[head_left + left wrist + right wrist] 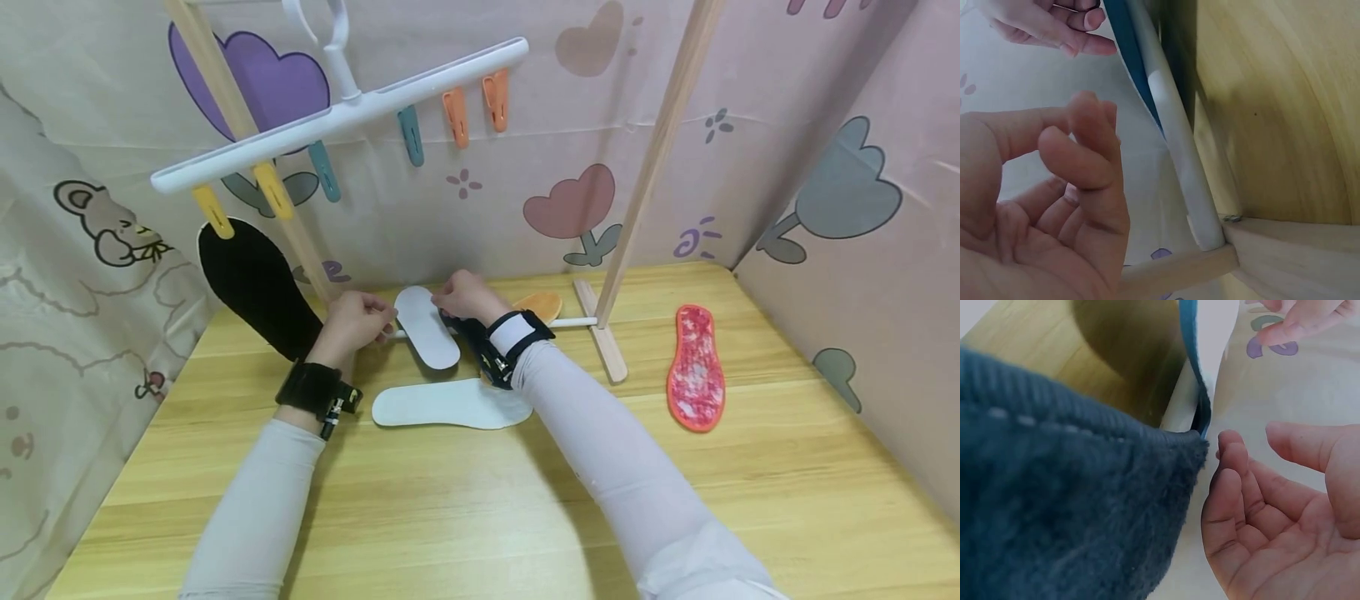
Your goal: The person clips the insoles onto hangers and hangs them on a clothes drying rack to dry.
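Observation:
A white insole (426, 327) with a blue underside leans on the low white crossbar of a wooden stand. Left of it, my left hand (356, 320) hovers with its fingers loosely bent and nothing between them. On the other side, my right hand (471, 297) is near the insole's upper right edge; in the right wrist view its thumb (1297, 440) stands apart from its bent fingers, which hold nothing. The insole's blue edge (1132, 69) shows in the left wrist view. A second pale insole (442, 405) lies flat on the table in front.
Above is a white hanger (352, 112) with several coloured clips; a yellow clip (213, 211) holds a black insole (255, 283). An orange insole (542, 307) lies behind my right wrist. At right are the stand's post (652, 167) and a red patterned insole (697, 367).

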`<state>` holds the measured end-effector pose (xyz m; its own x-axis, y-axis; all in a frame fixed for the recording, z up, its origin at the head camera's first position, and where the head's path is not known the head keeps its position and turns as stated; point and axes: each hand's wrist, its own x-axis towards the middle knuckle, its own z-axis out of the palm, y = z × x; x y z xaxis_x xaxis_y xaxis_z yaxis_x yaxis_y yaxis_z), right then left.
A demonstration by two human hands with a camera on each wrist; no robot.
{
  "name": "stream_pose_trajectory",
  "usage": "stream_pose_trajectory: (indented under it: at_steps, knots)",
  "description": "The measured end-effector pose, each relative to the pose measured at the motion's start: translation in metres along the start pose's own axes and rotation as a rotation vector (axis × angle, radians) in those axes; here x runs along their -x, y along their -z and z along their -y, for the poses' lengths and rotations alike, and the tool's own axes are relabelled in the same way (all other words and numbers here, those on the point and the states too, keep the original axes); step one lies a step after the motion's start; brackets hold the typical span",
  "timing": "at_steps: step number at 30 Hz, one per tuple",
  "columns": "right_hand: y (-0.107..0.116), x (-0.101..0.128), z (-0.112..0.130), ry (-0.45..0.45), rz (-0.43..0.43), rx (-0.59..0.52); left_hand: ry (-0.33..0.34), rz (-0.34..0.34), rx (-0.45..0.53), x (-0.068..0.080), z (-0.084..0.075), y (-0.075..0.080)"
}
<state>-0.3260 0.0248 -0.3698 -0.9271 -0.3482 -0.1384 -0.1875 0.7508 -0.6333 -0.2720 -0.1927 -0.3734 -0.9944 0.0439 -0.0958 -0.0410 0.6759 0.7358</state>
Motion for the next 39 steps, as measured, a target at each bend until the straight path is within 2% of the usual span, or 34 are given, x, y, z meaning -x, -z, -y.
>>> stream_pose_trajectory:
  at_steps: [7,13,15,16,22,23,39]
  knots:
    - [-0.004,-0.006,0.001,-0.044,-0.002,0.044,0.012,0.0,0.064,-0.005,0.002,-0.005]
    - [-0.008,-0.008,0.0,-0.048,-0.008,0.049,0.018,0.004,0.09,-0.008,0.004,-0.009]
    - [-0.008,-0.008,0.0,-0.049,-0.004,0.05,0.013,0.001,0.082,-0.009,0.005,-0.01]
    - [-0.013,-0.02,-0.01,-0.052,-0.002,0.052,0.009,0.0,0.075,-0.01,0.005,-0.011]
    - [-0.015,-0.024,-0.008,-0.069,0.016,0.085,-0.009,0.005,0.028,-0.013,0.008,-0.014]
    - [-0.011,-0.014,0.002,-0.069,0.016,0.091,-0.011,0.007,0.023,-0.014,0.008,-0.014]
    - [-0.02,-0.018,0.002,-0.073,-0.008,0.14,-0.043,0.001,-0.043,-0.017,0.014,-0.018]
